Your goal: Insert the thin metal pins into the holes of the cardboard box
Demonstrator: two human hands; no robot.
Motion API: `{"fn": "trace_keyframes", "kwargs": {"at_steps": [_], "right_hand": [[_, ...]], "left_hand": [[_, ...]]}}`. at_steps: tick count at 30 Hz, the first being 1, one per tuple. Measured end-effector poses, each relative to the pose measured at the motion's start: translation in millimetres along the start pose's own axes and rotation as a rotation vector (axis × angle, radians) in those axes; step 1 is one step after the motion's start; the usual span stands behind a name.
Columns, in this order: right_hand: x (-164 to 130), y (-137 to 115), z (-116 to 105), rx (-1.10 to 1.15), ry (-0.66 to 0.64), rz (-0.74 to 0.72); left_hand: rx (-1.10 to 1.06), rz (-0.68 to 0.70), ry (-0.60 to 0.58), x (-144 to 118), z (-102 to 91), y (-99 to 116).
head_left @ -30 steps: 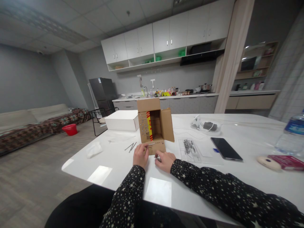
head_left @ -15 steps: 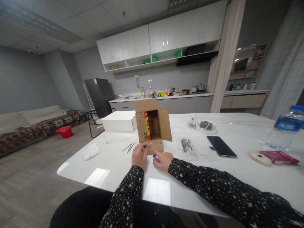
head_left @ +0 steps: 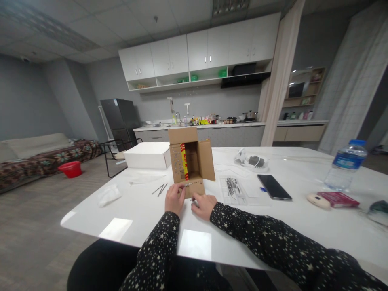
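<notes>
The cardboard box (head_left: 190, 161) lies on its side a little back from the counter's (head_left: 145, 210) near edge, its open mouth facing the person, 1 flap up, 1 swung out to the right and the bottom flap (head_left: 194, 188) flat on the counter. A row of small pale dots, seemingly fasteners, runs along that bottom flap.

The left hand (head_left: 174, 199) has its grip pinched on something small at the flap's left end; what it is stays too small to tell. The right hand (head_left: 203, 206) rests curled on the counter, touching the flap's near edge; whether it holds anything I cannot tell.

The step in hand looks like working along that row on the flap. The next move seems to call for fine fingertip control from the left hand while the right steadies the flap.

2 thin metal rods (head_left: 160, 189) lie just left of the box, a clear bag of small parts (head_left: 234, 188) just right of it.
</notes>
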State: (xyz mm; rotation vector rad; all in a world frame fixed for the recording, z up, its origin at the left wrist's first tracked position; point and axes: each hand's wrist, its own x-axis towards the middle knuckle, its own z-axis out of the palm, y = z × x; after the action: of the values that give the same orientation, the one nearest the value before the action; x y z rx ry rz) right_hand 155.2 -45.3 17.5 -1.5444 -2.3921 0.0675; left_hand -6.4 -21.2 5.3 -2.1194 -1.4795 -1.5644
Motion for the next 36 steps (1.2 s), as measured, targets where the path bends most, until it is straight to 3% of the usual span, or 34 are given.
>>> {"fn": "trace_keyframes", "kwargs": {"at_steps": [21,36], "right_hand": [[0.5,-7.3,2.3,-0.074,-0.015,0.014],[0.1,-4.6,5.1,-0.085,0.010,-0.019]], "left_hand": [[0.029,0.033,-0.069,1.6,4.3,6.4],[0.046,0.040,-0.050,4.7,14.9,6.1]]}}
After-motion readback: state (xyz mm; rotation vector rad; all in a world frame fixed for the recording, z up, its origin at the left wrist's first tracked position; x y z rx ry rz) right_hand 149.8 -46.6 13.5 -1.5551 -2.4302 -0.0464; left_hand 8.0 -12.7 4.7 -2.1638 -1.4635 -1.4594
